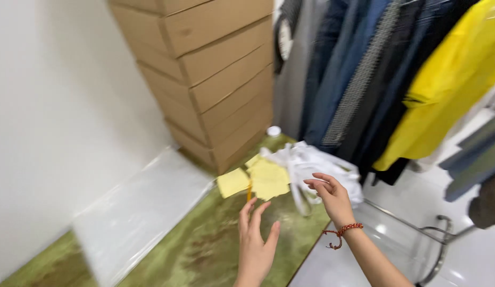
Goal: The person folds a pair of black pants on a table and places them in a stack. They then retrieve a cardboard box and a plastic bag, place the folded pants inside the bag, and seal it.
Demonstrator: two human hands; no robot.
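Hands (pixel 255 244) (pixel 330 196) open, empty, held above green marbled desk (pixel 205 250); flat yellow paper tags (pixel 260 180) best pinched by their near edges.

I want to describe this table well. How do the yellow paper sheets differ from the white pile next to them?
The yellow paper sheets are flat and bright yellow; the white pile is crumpled, bulky and white. The left hand is nearest the sheets; the right hand is in front of the pile. Both lie on the green table.

A tall stack of brown cardboard boxes (pixel 205 74) is standing against the wall; yellow paper labels (pixel 255 180) are lying just below it.
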